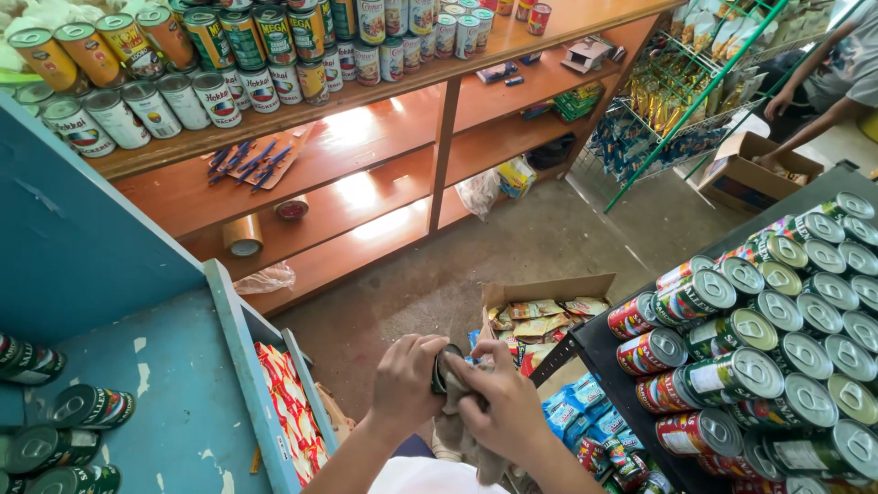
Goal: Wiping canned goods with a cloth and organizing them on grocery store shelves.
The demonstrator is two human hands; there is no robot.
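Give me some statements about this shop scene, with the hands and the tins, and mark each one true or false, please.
1. The left hand grips a dark can. True.
2. The right hand presses a cloth against that can. True.
3. The cans stacked on the black rack at the right stand upright. False: they lie on their sides, pull-tab ends facing up toward the camera.
4. The blue shelf at the left holds only bottles. False: several cans lie on it.
5. An open cardboard box of packets sits on the floor beyond the hands. True.
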